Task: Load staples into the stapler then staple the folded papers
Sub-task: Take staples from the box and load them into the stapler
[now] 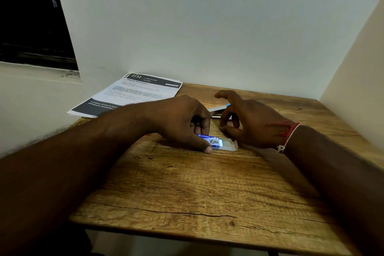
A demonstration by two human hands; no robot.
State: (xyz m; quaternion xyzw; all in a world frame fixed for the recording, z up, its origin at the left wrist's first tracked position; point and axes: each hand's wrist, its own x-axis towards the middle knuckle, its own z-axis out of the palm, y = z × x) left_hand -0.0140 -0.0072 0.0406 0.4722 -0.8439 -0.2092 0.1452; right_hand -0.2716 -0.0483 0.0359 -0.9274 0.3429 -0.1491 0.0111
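Note:
A small blue-and-white staple box [216, 141] lies on the wooden table [187, 193], its inner tray slid out to the right. My left hand [182, 122] rests on the table and pinches the box's left end between thumb and fingers. My right hand [247, 122] hovers just right of the box, thumb and forefinger curled close together over the tray; whether they hold staples is hidden. Behind the hands, a silver stapler [218, 109] with a blue tip lies mostly hidden. Printed papers [133, 93] lie at the table's back left corner.
White walls close in the table at the back and right. A dark window opening [31, 27] sits at the upper left. The table's front edge runs across the bottom of the view.

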